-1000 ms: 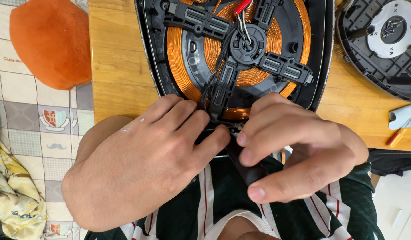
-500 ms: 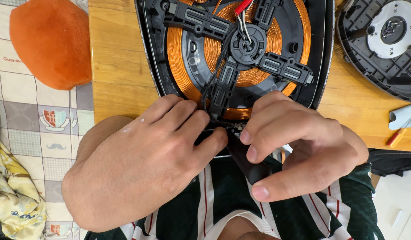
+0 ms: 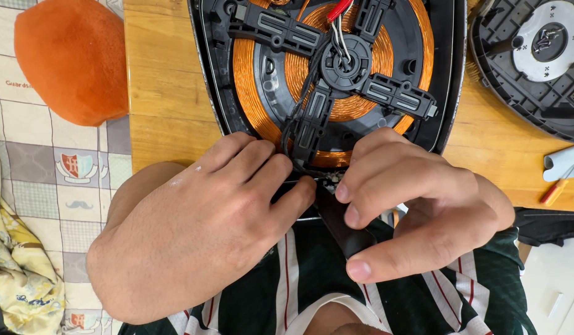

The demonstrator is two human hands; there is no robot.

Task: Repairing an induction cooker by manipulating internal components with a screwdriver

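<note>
copper-wound induction coil (image 3: 336, 68) in its black plastic casing (image 3: 451, 93) lies opened up at twelve o'clock on the wooden table (image 3: 166, 99), my left hand (image 3: 206, 229) pressing curled fingers at its near edge, my right hand (image 3: 417, 208) pinching a dark flat strip (image 3: 342, 229), the join beneath hidden.

Seen from above on a wooden table (image 3: 169, 93): an opened induction cooker (image 3: 327, 74) with its black housing, copper coil (image 3: 262, 80) and black cross-shaped bracket (image 3: 336, 68) exposed, red and white wires (image 3: 336, 18) running into the hub. At the near edge of the housing, left hand (image 3: 200, 229) and right hand (image 3: 417, 205) meeting fingertip to fingertip, the right one curled around a dark flat tool (image 3: 339, 223), thumb along its side. Far left, an orange rounded cushion (image 3: 70, 59) on a checked cloth (image 3: 57, 180); far right, a second black round appliance part (image 3: 535, 56) with a grey disc.
</note>
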